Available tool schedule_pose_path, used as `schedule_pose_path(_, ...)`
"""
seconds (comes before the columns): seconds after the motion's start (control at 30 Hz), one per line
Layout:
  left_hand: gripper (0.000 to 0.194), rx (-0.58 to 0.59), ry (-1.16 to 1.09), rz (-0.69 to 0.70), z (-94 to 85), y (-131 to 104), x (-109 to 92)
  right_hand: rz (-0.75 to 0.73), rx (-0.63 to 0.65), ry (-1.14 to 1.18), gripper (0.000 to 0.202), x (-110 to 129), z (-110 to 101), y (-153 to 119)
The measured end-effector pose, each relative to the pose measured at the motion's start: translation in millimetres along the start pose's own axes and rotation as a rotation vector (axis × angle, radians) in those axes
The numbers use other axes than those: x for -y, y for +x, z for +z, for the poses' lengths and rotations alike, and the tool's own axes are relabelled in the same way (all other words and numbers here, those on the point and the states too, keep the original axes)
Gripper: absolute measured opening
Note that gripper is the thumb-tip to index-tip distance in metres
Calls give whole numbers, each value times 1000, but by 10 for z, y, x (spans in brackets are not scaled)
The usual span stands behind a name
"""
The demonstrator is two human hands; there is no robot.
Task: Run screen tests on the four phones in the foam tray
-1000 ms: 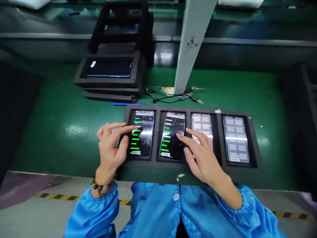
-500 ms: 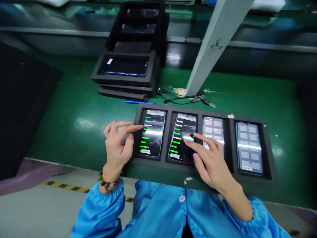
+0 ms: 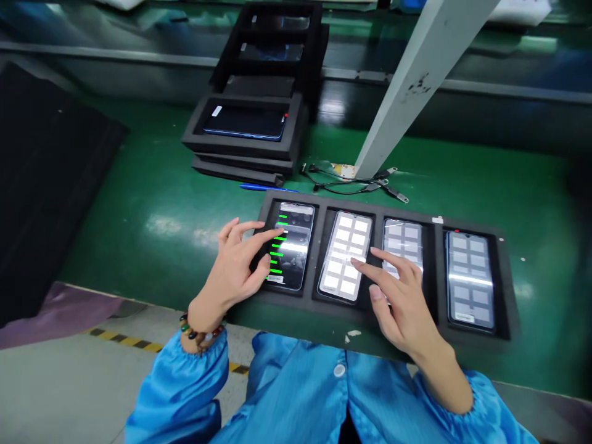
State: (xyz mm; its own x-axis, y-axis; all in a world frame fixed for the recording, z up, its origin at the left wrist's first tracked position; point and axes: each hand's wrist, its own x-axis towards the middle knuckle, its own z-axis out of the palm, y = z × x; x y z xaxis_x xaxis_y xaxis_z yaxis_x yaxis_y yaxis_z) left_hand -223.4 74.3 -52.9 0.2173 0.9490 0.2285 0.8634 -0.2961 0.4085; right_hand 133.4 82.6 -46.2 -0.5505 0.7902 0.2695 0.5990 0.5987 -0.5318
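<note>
Four phones lie in the slots of a black foam tray (image 3: 504, 296). My left hand (image 3: 234, 265) is open, its index fingertip over the upper left of the leftmost phone (image 3: 296, 246), which shows green lines on a dark screen. Fingers apart, my right hand (image 3: 400, 296) has its index fingertip at the second phone (image 3: 345, 256), whose screen is lit with white blocks. The third phone (image 3: 402, 237) has dimmer blocks and is partly hidden by that hand. At the far right, the fourth phone (image 3: 469, 280) also shows blocks.
Stacked black foam trays (image 3: 192, 132) hold another phone (image 3: 245, 121) behind. A blue pen (image 3: 266, 187) and black cables (image 3: 346, 185) lie beyond the front tray. A grey post (image 3: 416, 86) rises near the cables. Black material (image 3: 50, 185) covers the left side.
The second phone's screen has gone from green lines on black to white blocks. My left hand has moved right, over the leftmost phone. The whole view has shifted slightly.
</note>
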Motion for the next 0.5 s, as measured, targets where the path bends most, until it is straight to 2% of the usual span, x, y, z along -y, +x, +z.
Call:
schedule_pose_path(0.13,52,-53,15,-23,-25,8,24,71,-96,-11,47,-64,-69,-47)
schedule_pose_path(0.27,50,-58,-3,-23,-70,113,97,230,-194,-92,40,-325,-331,-104)
schedule_pose_path(0.33,46,-30,-7,-15,-69,210,144,260,-144,-120,39,-466,-480,-80)
schedule_pose_path(0.4,45,-5,-3,-34,-49,308,186,232,-41,-120,40,-564,-581,4)
schedule_pose_path(0.5,46,18,6,-78,-2,410,221,146,70,-93,42,-592,-597,220)
